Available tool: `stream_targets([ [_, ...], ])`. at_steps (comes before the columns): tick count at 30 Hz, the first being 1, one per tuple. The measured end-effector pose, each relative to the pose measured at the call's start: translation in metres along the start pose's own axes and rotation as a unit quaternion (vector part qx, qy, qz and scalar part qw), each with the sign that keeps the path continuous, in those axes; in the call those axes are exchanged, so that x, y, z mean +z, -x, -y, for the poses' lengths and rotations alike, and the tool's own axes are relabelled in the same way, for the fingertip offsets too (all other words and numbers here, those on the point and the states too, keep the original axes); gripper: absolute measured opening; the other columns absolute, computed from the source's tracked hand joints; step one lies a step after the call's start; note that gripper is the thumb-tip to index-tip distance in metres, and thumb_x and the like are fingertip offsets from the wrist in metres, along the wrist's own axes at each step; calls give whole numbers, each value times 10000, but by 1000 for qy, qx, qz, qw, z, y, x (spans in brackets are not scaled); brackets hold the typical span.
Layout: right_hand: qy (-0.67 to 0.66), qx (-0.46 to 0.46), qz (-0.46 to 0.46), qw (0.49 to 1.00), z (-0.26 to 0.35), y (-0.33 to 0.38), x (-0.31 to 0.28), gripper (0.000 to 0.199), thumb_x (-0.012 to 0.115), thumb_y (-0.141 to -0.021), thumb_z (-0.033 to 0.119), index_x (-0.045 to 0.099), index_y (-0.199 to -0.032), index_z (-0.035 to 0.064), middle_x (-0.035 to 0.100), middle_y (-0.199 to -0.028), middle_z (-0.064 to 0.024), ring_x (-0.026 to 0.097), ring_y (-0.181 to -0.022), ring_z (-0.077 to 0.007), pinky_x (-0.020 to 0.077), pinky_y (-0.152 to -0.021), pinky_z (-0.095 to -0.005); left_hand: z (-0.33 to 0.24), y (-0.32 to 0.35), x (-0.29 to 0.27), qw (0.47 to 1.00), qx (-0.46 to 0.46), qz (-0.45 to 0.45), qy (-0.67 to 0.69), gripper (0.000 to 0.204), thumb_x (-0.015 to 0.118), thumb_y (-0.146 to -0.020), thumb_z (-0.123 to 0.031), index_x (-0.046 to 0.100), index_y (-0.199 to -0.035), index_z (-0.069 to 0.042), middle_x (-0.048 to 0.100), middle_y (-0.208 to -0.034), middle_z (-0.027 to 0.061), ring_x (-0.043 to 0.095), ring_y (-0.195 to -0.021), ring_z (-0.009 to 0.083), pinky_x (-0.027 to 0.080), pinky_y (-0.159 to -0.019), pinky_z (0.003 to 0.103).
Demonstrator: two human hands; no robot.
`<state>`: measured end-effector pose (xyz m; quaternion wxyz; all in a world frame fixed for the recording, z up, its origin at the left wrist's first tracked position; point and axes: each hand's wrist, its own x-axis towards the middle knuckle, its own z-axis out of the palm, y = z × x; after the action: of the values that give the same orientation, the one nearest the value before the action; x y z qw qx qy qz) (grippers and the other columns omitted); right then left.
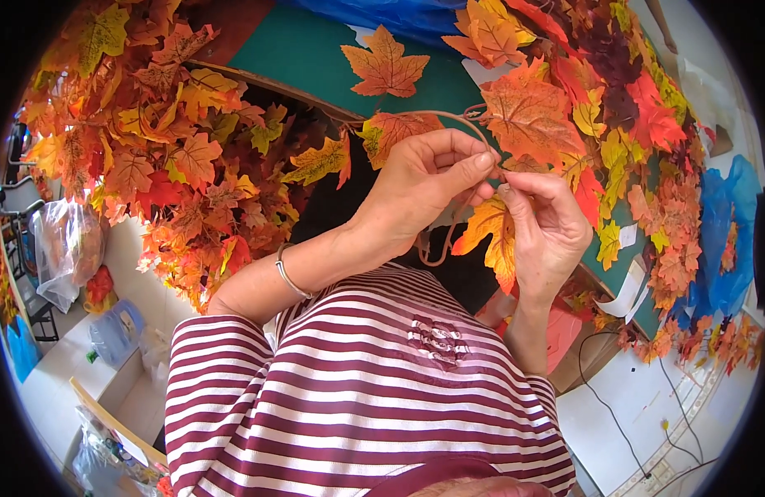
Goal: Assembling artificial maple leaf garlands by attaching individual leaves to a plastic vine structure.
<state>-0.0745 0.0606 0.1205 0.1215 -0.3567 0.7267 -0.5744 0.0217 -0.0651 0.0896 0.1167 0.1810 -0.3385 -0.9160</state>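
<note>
Thumb and fingertips of the left hand (436,176), in the head view, are closed around a thin brown stem (461,121), which arches above the knuckles in front of the striped shirt (366,364). The right hand (555,222) meets it just beside, thumb and forefinger pressed together; it seems to pinch the same stem, though what lies between those tips is too small to make out. The left pinch looks best used as the anchor: firm, close to the working point, so the stem cannot roll. The right would do well with small movements of the fingertips, keeping the wrist quiet. Slack in the brown loop (436,258) hanging below the hands could snag, so it is worth keeping free of the fingers. A large orange leaf (536,112) sits near the fingertips, and a yellow-orange leaf (492,232) hangs under them; both look thin enough to crease, so pressure belongs on the stem alone. Leafy garlands crowd the left (163,157) and the right (618,108), and the green tabletop (291,62) lies beyond, so elbows are probably better held in to avoid catching foliage.
</note>
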Motion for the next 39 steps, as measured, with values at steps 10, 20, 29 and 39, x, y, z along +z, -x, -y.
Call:
stream_targets([
  [10,5,9,-5,1000,-7,1,0,109,674,-799,-94,672,-889,-32,650,-813,-50,609,-761,-95,497,-694,-212,5,-2,5,999,-1,-6,-42,165,633,-919,-171,605,-974,-19,636,-899,29,622,-789,78,519,-718,208],
  [20,-127,117,93,981,-14,-15,-11,185,649,-823,-78,648,-1003,-39,682,-961,-93,650,-855,-130,524,-790,-250,2,19,-3,996,-80,28,0,232,535,-975,-202,524,-1165,-70,617,-1002,56,643,-841,122,542,-769,260],
  [29,-175,51,146,972,-14,3,22,141,643,-804,-80,674,-938,-50,688,-970,-86,655,-872,-149,528,-775,-259,3,83,-10,989,-125,-64,-52,225,561,-959,-187,512,-1118,-36,614,-1002,77,629,-892,151,529,-790,263],
  [39,6,-45,128,991,-39,43,36,122,635,-738,55,653,-857,37,563,-785,-133,584,-801,-324,463,-682,-432,39,92,-38,965,-84,-164,-186,127,574,-949,-116,605,-1025,-20,580,-794,5,520,-645,64,428,-573,188],
])
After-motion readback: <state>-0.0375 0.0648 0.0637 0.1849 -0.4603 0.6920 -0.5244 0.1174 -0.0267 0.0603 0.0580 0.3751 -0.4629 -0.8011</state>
